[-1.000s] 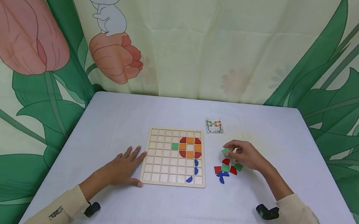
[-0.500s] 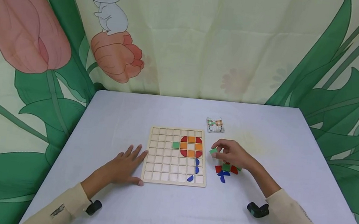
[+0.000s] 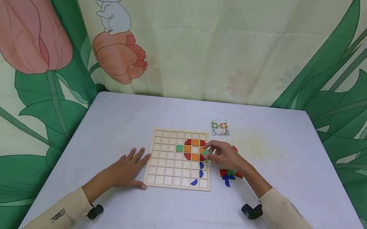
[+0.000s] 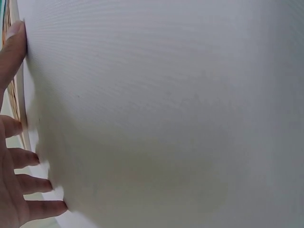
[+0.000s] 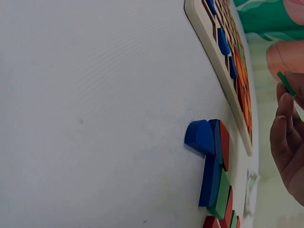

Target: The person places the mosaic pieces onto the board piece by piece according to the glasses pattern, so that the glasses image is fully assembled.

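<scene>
A square wooden grid board (image 3: 162, 164) lies flat on the table. On its right side, red and orange pieces form a ring, with a green square (image 3: 179, 148) to the ring's left. Several blue pieces (image 3: 194, 182) sit in cells below. My right hand (image 3: 223, 155) pinches a green square tile (image 3: 205, 152) above the board's right edge, over the ring; in the right wrist view that tile (image 5: 286, 84) appears edge-on between thumb and fingers. My left hand (image 3: 126, 170) rests with spread fingers at the board's left edge, thumb by its lower left corner.
Right of the board lies a loose pile with blue pieces (image 3: 227, 182), a green piece (image 3: 231, 172) and red ones (image 3: 222, 172), partly hidden by my right hand. A small pattern card (image 3: 220, 127) lies behind the board. A printed curtain (image 3: 191, 47) hangs beyond the table.
My right hand has moved left with the green tile, from above the loose pile to over the board's right edge. My left hand has stayed in place.
</scene>
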`<state>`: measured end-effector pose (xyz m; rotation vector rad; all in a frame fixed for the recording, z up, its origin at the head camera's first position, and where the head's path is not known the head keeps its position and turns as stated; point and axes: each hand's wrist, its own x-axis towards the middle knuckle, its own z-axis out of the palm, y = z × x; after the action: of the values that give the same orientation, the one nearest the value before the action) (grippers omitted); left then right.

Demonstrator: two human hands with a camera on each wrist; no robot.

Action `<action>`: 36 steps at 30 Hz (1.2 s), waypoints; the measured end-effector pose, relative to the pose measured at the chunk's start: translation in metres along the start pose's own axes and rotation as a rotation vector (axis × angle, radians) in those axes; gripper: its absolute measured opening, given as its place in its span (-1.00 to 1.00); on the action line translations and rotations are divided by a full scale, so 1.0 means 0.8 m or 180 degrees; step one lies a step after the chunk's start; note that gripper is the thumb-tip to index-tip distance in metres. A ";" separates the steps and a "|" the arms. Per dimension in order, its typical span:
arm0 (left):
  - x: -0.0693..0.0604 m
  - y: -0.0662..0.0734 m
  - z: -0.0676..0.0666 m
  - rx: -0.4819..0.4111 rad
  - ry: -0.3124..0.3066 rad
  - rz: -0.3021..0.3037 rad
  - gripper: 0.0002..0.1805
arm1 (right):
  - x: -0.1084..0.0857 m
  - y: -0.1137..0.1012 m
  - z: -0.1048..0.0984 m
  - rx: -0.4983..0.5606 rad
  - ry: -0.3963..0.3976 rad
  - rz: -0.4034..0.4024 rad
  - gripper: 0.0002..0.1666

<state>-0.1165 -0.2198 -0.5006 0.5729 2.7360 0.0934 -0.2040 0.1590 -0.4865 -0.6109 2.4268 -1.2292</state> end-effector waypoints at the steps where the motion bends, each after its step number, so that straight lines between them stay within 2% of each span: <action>1: 0.000 0.000 -0.001 -0.0009 -0.0004 0.0001 0.24 | 0.002 -0.002 0.001 0.0013 -0.0013 -0.0026 -0.65; 7: 0.000 0.000 -0.002 -0.0058 -0.0031 -0.0006 0.24 | 0.018 -0.011 0.011 0.0012 -0.0074 -0.0062 -0.66; 16: 0.001 0.003 -0.004 -0.0157 -0.0117 -0.0067 0.26 | 0.037 -0.021 0.025 -0.0201 -0.0077 -0.0033 -0.69; 21: 0.000 0.008 -0.009 -0.0232 -0.0148 -0.0095 0.26 | 0.044 -0.022 0.028 -0.0129 -0.0075 0.0004 -0.70; 36: 0.001 0.008 -0.010 -0.0202 -0.0174 -0.0146 0.28 | 0.063 -0.032 0.043 0.0018 -0.0247 -0.0177 -0.63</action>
<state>-0.1172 -0.2134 -0.4927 0.4875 2.6809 0.1505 -0.2241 0.0960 -0.4910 -0.7153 2.3564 -1.2106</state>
